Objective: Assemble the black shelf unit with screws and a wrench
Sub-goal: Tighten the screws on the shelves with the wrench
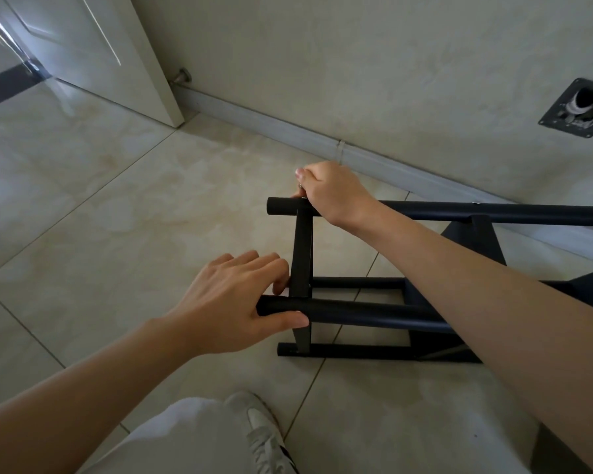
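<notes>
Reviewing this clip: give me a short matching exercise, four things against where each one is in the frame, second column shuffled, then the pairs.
Things
1. left hand
2. right hand
3. white shoe
4. door

Places
A. top left, by the wall
B. on the far upper tube of the black shelf unit
C. bottom centre, on the tiled floor
D. gripping the near tube's end

Pairs: 1-D, 2-B, 3-C, 4-A

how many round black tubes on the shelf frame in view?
4: far tube under the right hand, near tube gripped by the left hand, middle one, lowest on the floor. More may be hidden off-frame.
</notes>
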